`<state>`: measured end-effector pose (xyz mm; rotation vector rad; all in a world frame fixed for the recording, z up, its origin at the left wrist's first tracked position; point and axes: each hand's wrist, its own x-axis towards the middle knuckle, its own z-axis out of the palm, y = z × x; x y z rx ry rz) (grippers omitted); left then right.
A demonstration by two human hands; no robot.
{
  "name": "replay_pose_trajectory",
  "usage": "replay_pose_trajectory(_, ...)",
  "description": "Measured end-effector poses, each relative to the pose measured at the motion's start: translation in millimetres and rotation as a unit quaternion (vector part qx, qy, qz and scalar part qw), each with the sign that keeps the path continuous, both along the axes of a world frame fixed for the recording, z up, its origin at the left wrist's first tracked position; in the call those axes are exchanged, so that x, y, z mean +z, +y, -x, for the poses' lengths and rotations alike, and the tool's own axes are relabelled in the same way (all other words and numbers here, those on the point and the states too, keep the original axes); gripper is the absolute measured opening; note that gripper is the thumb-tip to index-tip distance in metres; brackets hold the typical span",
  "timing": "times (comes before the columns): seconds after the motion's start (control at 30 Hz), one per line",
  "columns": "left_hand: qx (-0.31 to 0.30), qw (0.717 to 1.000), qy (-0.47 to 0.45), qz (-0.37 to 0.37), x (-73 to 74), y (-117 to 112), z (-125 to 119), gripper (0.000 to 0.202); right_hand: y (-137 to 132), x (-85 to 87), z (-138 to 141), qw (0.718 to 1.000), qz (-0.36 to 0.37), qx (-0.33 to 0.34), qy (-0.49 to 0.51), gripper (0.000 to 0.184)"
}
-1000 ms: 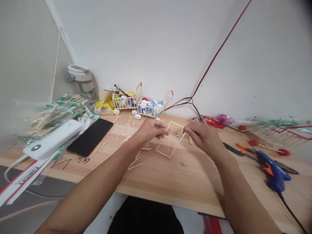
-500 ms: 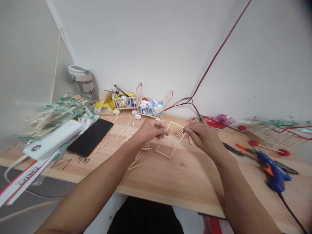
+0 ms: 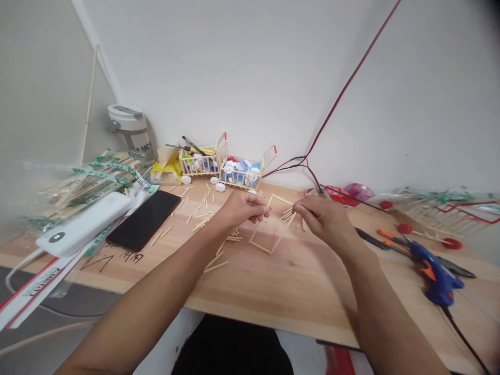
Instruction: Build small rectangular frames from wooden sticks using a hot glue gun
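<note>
Between my hands is a thin four-sided frame of wooden sticks point(image 3: 261, 246), its near corner low over the tabletop. My left hand point(image 3: 247, 207) pinches the frame's left side between thumb and fingers. At the frame's right side, my right hand point(image 3: 318, 216) is closed on the stick near the far corner. Several short loose sticks point(image 3: 287, 213) lie behind the frame, close to my right fingers. More cut sticks point(image 3: 214, 267) are scattered on the wood to the left, partly hidden by my left forearm.
Two small stick carts point(image 3: 241, 178) holding bottle caps stand by the wall. A black phone point(image 3: 144, 220), white power bank point(image 3: 86, 223) and bagged sticks point(image 3: 109, 172) lie left. To the right are a blue glue gun point(image 3: 435, 273), black-handled pliers point(image 3: 373, 238) and a red-wheeled cart point(image 3: 461, 216).
Both hands keep their grip on the stick frame and have barely moved. The whole view has shifted very slightly.
</note>
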<state>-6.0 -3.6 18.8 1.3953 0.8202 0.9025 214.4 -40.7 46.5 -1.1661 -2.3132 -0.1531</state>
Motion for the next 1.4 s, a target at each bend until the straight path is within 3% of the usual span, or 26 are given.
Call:
replay_pose_trajectory(1.17,-0.004,1.0,-0.008,0.024,-0.9,0.9,1.3,0.021,-1.0,0.4,0.9,1.0,0.027,-0.004,0.007,0.029)
replay_pose_trajectory(1.4,-0.002,0.999,-0.005,0.032,0.3,0.5,1.6,0.022,-3.3,1.1,3.4,0.999,0.017,-0.017,0.037,0.036)
